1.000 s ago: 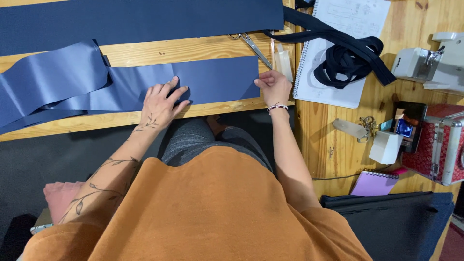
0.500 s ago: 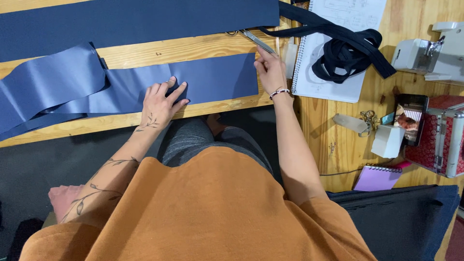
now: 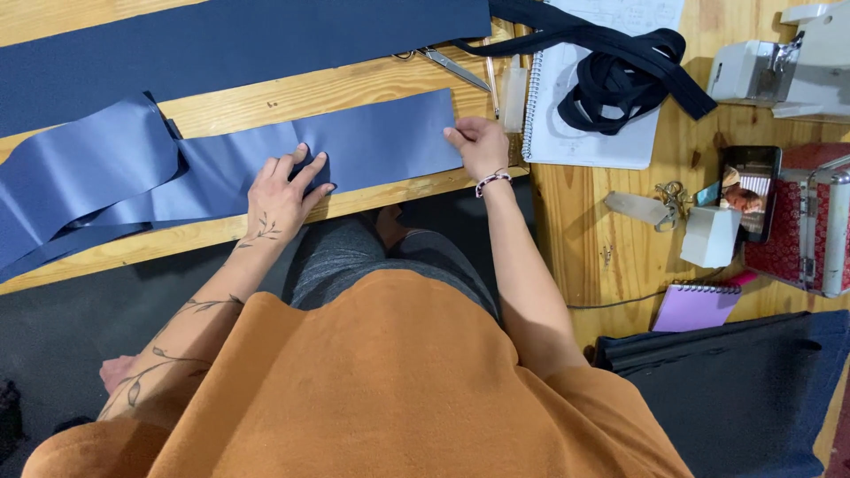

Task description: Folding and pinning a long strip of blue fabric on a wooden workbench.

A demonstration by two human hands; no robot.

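A long strip of shiny blue fabric (image 3: pixel 381 142) lies across the wooden table (image 3: pixel 292 97), bunching into folds at the left. My left hand (image 3: pixel 282 190) presses flat on the strip near its near edge, fingers spread. My right hand (image 3: pixel 478 144) rests at the strip's right end, fingers curled on its edge. Scissors (image 3: pixel 456 66) and a pen lie just beyond the right hand.
A wider dark blue fabric panel (image 3: pixel 221 44) covers the far table. A spiral notebook (image 3: pixel 584 133) carries a coil of black strap (image 3: pixel 620 75). At the right are a white sewing machine (image 3: pixel 788 62), a phone (image 3: pixel 748 190), a red case (image 3: pixel 806 230), a purple notepad (image 3: pixel 695 305) and dark cloth (image 3: pixel 735 398).
My right hand reached toward the scissors half a second ago and has come back down to the strip's right end. My left hand stayed pressed on the fabric.
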